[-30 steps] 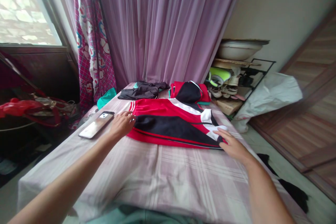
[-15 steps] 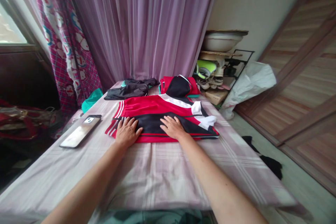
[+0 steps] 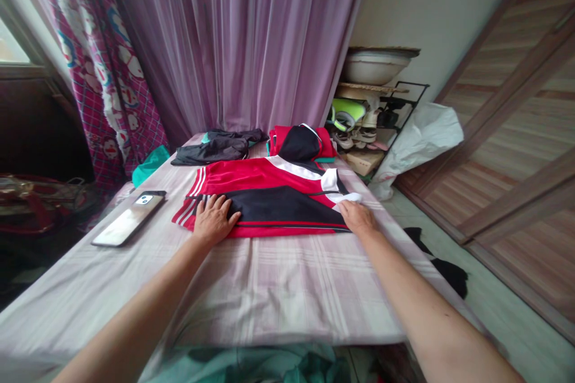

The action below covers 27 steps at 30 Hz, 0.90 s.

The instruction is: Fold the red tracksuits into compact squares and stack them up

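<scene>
A red, black and white sports jacket [image 3: 274,203] lies folded lengthwise on the cloth-covered table [image 3: 278,287]. Its white-striped ribbed hem is at the left and its white collar at the right. My left hand [image 3: 213,219] rests palm down near the striped hem, fingers spread. At the collar end, my right hand [image 3: 360,218] has its fingers curled together on the near corner; the thumb is mostly hidden. One dark part of the jacket stretches toward the pile of folded red clothes [image 3: 330,137] behind it.
A smartphone [image 3: 128,220] lies face down at the left. Dark clothing [image 3: 211,152] and a teal cloth [image 3: 150,166] are farther back. Beyond the table's right side stand a shoe rack [image 3: 399,122] and a white plastic bag [image 3: 417,137]. Purple curtains [image 3: 233,42] hang behind.
My right hand has slid right, from the jacket's middle to its collar end, and its spread fingers have closed there. My left hand stays flat near the hem. The view has shifted slightly.
</scene>
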Each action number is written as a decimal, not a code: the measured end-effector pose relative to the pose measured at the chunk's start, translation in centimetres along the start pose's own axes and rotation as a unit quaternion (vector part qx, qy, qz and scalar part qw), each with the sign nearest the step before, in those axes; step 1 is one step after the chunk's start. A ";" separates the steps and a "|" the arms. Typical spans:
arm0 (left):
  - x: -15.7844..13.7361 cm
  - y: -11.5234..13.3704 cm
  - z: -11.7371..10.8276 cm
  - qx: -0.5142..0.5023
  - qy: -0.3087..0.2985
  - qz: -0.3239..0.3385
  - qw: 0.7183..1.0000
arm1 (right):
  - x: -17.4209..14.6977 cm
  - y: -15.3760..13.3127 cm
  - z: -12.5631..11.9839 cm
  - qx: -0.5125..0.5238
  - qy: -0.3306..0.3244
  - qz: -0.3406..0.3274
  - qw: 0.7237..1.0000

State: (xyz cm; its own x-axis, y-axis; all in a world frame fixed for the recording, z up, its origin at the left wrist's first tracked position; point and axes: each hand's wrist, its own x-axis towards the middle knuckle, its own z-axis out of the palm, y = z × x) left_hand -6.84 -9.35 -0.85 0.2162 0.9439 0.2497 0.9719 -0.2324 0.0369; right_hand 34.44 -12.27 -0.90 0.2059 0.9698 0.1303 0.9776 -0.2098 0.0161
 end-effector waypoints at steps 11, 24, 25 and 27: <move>-0.4 0.8 0.7 0.003 0.013 -0.027 1.000 | 0.4 -10.2 -3.0 0.139 0.091 -0.074 0.983; -1.0 0.9 0.6 -0.027 0.016 -0.036 0.999 | 0.7 -14.1 0.1 0.102 -0.098 -0.177 0.974; -0.9 0.8 0.5 -0.030 0.012 -0.030 0.999 | 0.8 -12.7 0.3 0.099 -0.096 -0.160 0.978; -0.7 0.4 0.2 -0.039 0.009 -0.016 0.999 | 0.5 -10.4 0.5 0.095 -0.078 -0.134 0.983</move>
State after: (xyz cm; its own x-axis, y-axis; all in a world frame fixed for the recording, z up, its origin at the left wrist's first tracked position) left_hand -6.56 -10.06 -1.24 0.1832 0.9469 0.2642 0.9677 -0.2210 0.1210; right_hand 24.39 -9.51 -1.52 -0.0712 0.9974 -0.0070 0.9849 0.0692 -0.1585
